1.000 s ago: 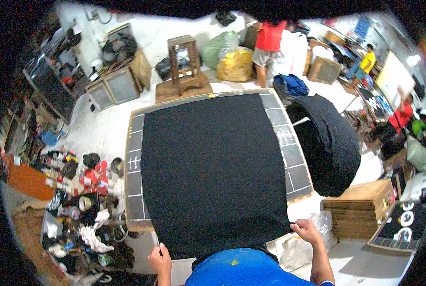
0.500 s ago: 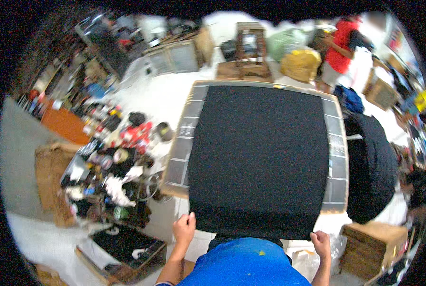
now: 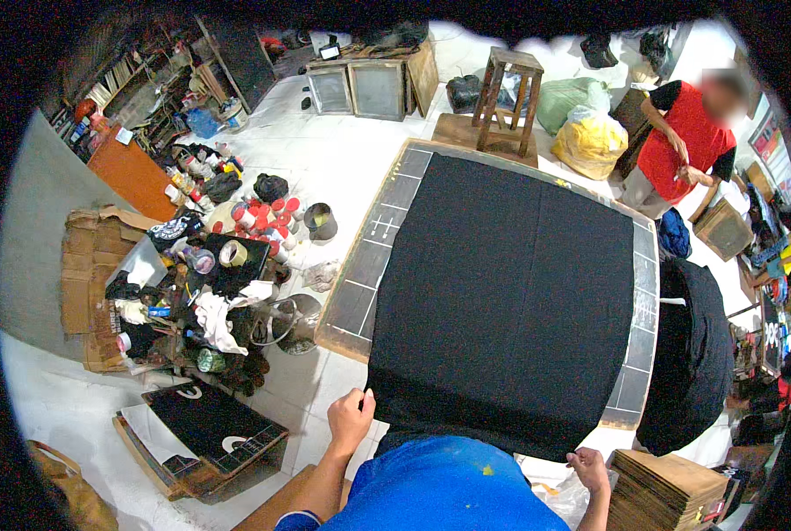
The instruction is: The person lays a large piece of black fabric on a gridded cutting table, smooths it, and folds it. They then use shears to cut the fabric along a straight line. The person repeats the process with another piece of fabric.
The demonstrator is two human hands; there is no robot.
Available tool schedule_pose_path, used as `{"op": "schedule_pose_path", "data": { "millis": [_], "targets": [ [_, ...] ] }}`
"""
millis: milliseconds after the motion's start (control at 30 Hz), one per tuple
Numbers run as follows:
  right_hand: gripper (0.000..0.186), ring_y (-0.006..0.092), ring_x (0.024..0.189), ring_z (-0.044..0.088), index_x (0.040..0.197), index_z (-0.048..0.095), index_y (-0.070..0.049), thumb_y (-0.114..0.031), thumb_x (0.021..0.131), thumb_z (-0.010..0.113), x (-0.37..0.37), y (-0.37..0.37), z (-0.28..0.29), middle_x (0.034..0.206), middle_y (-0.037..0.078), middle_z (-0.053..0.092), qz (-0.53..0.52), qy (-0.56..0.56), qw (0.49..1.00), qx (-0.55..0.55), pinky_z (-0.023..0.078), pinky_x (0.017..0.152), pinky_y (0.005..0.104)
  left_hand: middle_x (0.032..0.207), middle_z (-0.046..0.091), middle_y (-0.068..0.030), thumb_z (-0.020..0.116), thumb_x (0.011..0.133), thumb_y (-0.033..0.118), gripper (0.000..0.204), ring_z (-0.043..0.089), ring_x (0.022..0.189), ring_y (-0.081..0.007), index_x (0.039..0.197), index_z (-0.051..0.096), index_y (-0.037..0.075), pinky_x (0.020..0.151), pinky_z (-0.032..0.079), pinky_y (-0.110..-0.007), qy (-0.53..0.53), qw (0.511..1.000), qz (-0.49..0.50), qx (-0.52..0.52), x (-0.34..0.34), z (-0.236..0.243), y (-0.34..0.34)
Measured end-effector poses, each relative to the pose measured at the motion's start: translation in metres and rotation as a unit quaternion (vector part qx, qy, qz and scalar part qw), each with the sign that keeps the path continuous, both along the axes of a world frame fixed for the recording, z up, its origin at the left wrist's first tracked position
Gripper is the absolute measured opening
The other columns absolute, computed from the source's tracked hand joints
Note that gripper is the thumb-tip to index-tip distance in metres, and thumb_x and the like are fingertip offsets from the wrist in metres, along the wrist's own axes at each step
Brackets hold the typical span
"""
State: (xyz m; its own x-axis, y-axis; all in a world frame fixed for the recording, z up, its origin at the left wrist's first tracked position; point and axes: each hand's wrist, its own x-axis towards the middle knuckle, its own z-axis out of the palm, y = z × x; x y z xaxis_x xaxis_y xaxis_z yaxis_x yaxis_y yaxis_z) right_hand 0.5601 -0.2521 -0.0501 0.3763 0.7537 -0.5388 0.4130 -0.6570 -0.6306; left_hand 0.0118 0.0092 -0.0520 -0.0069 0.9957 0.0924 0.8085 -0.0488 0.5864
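Observation:
A large black cloth (image 3: 510,292) lies spread over a flat board (image 3: 347,310), whose dark side strips with white lines show to the left and right of it. Its near edge hangs off the board in front of my blue shirt. At the cloth's near left corner, my left hand (image 3: 351,419) is closed with the edge pinched in its fingers. My right hand (image 3: 590,467) grips the near right corner the same way. Light wrinkles cross the cloth near me; most of it lies flat.
A bundle of black fabric (image 3: 692,354) sits right of the board, with stacked cardboard (image 3: 665,491) nearer me. Red-lidded containers (image 3: 276,221) and a cluttered table stand left. A wooden stool (image 3: 510,97) and yellow sack (image 3: 590,142) are behind. A person in red (image 3: 679,150) stands far right.
My view has turned, so the board now appears tilted and shifted right. Both my hands still hold the cloth's near corners. The person in red shows farther to the right.

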Motion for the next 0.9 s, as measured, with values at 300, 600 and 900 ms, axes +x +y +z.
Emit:
{"op": "schedule_pose_path", "data": {
  "millis": [300,600,900],
  "targets": [
    [0.016,0.0223,0.077,0.076,0.092,0.075,0.002,-0.014,0.097,0.078,-0.026,0.071,0.081,0.084,0.012,0.079,0.016,-0.083,0.99,0.115,0.059,0.071,0.0384,0.11,0.07,-0.0145,0.085,0.085,0.028,0.03,0.069,0.1,-0.0393,0.104,0.071,0.008,0.086,0.055,-0.052,-0.022,0.986,-0.071,0.148,0.035,0.057,0.062],
    [0.069,0.0432,0.149,0.052,0.142,0.07,-0.015,-0.021,0.077,0.092,-0.061,0.267,0.107,0.158,0.015,0.059,0.346,-0.255,0.861,0.272,0.043,0.122,0.0578,0.181,0.029,-0.0167,0.055,0.108,0.062,0.077,0.017,0.168,-0.0454,0.171,0.042,0.021,0.135,0.014,-0.068,0.149,0.857,-0.493,0.014,0.148,0.08,0.174],
    [0.076,0.0416,0.167,0.026,0.171,0.043,-0.033,-0.072,0.106,0.052,-0.057,0.432,0.084,0.181,0.016,0.029,0.637,-0.183,0.705,0.254,0.022,0.135,0.0608,0.183,0.023,-0.0184,0.067,0.096,0.067,0.089,0.019,0.168,-0.0483,0.172,0.041,0.028,0.132,0.016,-0.073,0.175,0.738,-0.645,0.099,0.134,0.056,0.461]
  ]
}}
